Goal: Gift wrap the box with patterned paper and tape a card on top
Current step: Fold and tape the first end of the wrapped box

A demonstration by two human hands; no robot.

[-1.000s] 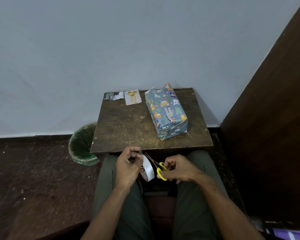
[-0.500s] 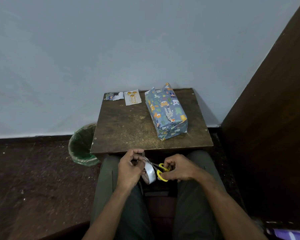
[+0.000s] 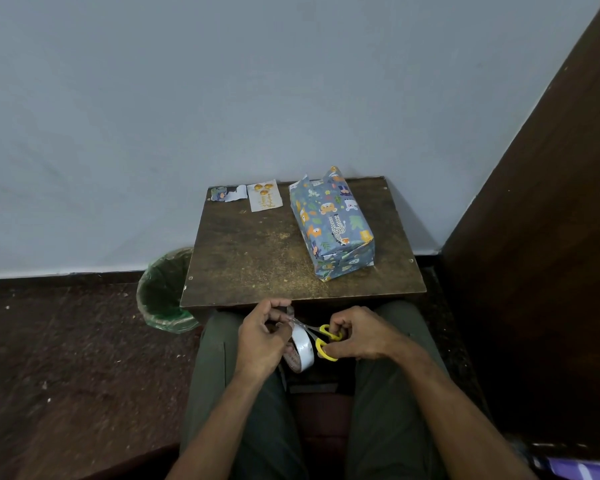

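Green bin [image 3: 163,292] lower left of the counter [image 3: 257,258], card [image 3: 265,199] at its far edge, wrapped box [image 3: 331,226] unmoved on its right, left hand [image 3: 260,341] pinching tape roll [image 3: 302,351], now lower and nearer the scissors [image 3: 324,341] gripped by right hand [image 3: 361,337].

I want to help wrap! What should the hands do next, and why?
Probably snip: the right hand holds the yellow-handled scissors with blades at a strip the left hand pinches from the white tape roll. The far end of the animal-patterned wrapped box stands unfolded.
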